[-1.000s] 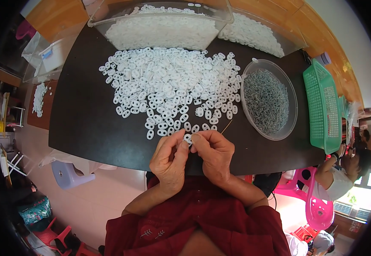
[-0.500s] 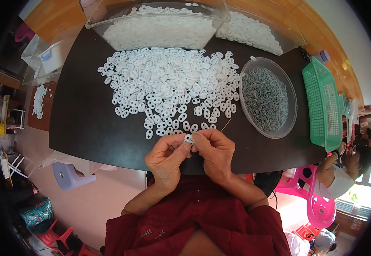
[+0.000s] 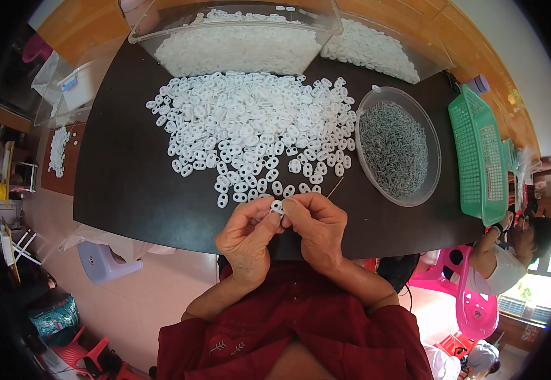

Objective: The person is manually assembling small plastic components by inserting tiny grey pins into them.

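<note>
The white two-holed piece (image 3: 276, 207) sits up between both hands, above the near edge of the dark table (image 3: 130, 190). From where I stand, the left hand (image 3: 247, 235) pinches it between thumb and fingers, and the right hand (image 3: 318, 229) grips its other side the same way. Just beyond spreads a heap of similar white pieces (image 3: 250, 120). To the right, a round clear tub (image 3: 438, 166) holds grey screws (image 3: 392, 149), near a green basket (image 3: 476, 152).
</note>
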Demonstrator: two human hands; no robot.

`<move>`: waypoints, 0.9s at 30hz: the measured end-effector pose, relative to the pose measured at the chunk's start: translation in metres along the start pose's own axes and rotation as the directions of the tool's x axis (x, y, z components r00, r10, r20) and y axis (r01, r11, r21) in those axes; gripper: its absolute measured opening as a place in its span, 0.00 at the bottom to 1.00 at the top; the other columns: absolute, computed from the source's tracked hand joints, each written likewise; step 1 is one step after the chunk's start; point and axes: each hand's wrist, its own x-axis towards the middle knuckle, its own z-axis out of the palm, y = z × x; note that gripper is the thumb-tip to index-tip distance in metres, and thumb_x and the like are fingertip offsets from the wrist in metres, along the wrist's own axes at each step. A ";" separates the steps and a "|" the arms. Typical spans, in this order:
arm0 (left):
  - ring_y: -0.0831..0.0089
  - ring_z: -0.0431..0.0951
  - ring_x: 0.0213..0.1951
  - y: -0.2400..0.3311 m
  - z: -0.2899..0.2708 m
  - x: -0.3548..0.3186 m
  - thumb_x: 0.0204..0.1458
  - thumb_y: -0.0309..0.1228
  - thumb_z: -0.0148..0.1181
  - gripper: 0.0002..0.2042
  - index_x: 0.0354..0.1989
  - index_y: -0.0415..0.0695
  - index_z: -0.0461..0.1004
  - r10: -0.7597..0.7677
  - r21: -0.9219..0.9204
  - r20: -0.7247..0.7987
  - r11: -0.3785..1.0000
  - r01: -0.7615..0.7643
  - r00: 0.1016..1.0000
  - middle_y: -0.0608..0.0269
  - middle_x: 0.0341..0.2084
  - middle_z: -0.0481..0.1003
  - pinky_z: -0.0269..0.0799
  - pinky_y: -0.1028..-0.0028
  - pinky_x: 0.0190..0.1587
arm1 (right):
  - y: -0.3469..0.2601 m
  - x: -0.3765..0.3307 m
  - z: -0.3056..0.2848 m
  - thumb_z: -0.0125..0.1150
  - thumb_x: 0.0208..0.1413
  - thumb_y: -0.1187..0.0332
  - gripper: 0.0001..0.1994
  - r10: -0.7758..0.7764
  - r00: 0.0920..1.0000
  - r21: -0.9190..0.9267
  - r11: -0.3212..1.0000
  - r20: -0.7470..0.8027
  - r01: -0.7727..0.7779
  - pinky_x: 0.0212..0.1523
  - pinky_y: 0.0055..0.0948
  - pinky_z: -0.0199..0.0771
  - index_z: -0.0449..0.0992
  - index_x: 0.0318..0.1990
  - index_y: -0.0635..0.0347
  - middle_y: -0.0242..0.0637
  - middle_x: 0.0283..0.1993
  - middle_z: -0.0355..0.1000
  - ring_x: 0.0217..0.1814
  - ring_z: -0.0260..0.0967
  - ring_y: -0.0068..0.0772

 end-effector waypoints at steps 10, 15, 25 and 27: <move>0.74 0.73 0.26 0.002 -0.001 0.002 0.48 0.15 0.56 0.14 0.45 0.31 0.73 -0.009 0.002 0.079 1.000 0.009 0.997 0.60 0.25 0.73 0.72 0.76 0.31 | -0.009 0.006 -0.005 0.56 0.55 0.77 0.04 -0.019 0.995 -0.074 0.997 0.098 0.027 0.27 0.18 0.69 0.73 0.31 0.69 0.32 0.25 0.70 0.25 0.67 0.18; 0.75 0.72 0.26 0.004 -0.001 0.004 0.48 0.15 0.57 0.13 0.44 0.31 0.73 -0.011 0.005 0.091 1.000 0.011 0.996 0.62 0.25 0.71 0.71 0.77 0.30 | -0.008 0.008 -0.011 0.56 0.55 0.76 0.03 -0.168 0.969 -0.255 0.944 0.180 0.211 0.27 0.20 0.68 0.73 0.32 0.68 0.33 0.25 0.70 0.26 0.66 0.19; 0.78 0.72 0.30 0.009 0.000 0.008 0.49 0.16 0.57 0.12 0.43 0.32 0.74 0.012 0.011 0.087 1.000 -0.013 0.996 0.61 0.30 0.75 0.69 0.80 0.36 | -0.012 0.017 -0.024 0.68 0.40 0.76 0.20 -0.515 0.672 -0.513 0.436 0.532 0.740 0.24 0.25 0.64 0.74 0.45 0.64 0.35 0.32 0.72 0.26 0.63 0.29; 0.79 0.72 0.31 0.013 0.003 0.006 0.49 0.16 0.58 0.12 0.43 0.32 0.74 -0.022 -0.033 0.094 0.999 0.025 0.995 0.62 0.30 0.75 0.69 0.80 0.37 | -0.011 0.019 -0.026 0.69 0.39 0.75 0.20 -0.527 0.660 -0.508 0.424 0.534 0.750 0.24 0.25 0.64 0.74 0.45 0.64 0.35 0.32 0.72 0.26 0.63 0.29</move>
